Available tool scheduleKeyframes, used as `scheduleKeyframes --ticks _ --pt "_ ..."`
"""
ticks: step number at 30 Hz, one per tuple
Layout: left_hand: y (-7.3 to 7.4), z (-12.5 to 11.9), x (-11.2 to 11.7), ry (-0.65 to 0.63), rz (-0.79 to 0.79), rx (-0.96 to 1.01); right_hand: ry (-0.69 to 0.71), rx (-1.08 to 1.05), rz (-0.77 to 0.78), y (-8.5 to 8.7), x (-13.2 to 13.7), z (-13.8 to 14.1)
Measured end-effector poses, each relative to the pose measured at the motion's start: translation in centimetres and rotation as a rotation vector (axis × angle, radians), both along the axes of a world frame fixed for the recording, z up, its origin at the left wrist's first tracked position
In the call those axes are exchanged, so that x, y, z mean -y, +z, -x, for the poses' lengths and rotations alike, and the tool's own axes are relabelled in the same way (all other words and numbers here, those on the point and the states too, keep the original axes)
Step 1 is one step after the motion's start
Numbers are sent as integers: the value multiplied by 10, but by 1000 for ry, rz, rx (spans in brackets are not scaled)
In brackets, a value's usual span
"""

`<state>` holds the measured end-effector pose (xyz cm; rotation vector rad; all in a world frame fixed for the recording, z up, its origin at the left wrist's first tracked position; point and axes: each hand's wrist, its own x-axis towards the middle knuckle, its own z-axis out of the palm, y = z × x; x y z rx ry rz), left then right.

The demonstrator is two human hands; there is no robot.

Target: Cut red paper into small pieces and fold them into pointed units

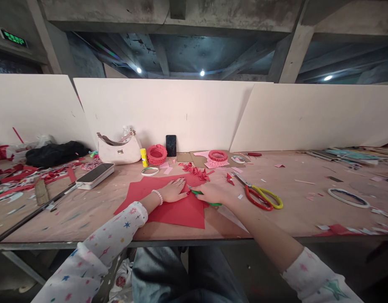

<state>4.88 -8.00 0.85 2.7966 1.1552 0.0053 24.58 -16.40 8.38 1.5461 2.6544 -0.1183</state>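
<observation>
My left hand (173, 191) lies flat on several red paper sheets (181, 214), its fingers spread and pointing right. A beaded bracelet circles that wrist. Close beside its thumb, my right hand (211, 192) is closed around a slim green-handled tool (197, 192) with a short metal tip. The tip points left and touches or hovers over the red paper near the left fingers. Most of the tool is hidden under the hand, so I cannot tell its exact kind. Folded red paper pieces (196, 171) lie just beyond the hands.
Scissors (265, 198) with red and yellow handles lie right of my right hand. Behind are a glue stick (143, 157), red paper rings (156, 154), a phone (171, 145) and a white handbag (120, 149). A tape roll (348, 198) lies right. White boards (168, 109) close the back.
</observation>
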Motion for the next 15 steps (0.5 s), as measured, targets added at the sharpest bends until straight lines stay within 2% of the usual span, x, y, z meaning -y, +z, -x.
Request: scheduleKeyframes --ticks 5,15 --pt "-1 1 -1 -8 -7 -10 6 16 -10 11 7 7" --pt "-2 0 -1 16 -2 10 5 -44 -22 -13 -12 -6"
